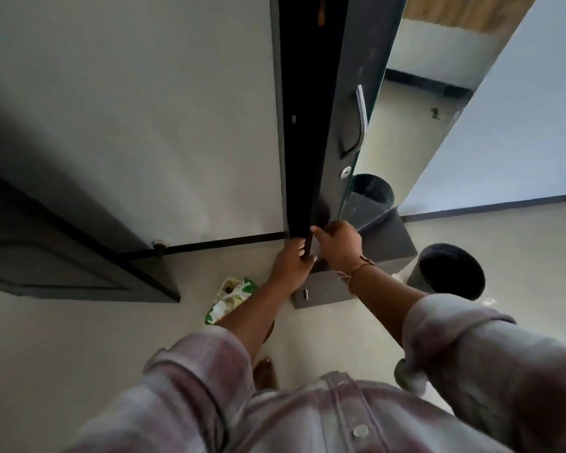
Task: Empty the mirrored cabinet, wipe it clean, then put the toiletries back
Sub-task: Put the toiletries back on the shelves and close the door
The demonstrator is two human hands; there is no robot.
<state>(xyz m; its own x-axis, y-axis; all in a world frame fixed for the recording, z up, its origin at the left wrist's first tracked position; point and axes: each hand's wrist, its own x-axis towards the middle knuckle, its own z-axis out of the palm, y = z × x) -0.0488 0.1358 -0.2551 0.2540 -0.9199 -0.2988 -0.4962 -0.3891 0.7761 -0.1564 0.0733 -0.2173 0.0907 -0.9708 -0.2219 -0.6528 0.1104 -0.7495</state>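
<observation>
A tall dark cabinet [303, 125] stands against the pale wall. Its door [342, 93] carries a metal handle [360, 119] and a round lock, and a mirror panel [415, 132] to the right reflects the room. My left hand [291, 264] curls its fingers around the bottom of the door's dark edge. My right hand [339, 245] is just to the right, fingers bent, gripping the same lower corner. The gap beside the door is black, and no toiletries show inside.
A grey low unit [340, 291] with a small metal pull sits at the cabinet's foot. A dark round bin [451, 273] stands to its right. A green-and-white packet [231, 297] lies on the floor. A dark room door [62, 256] stands open at left.
</observation>
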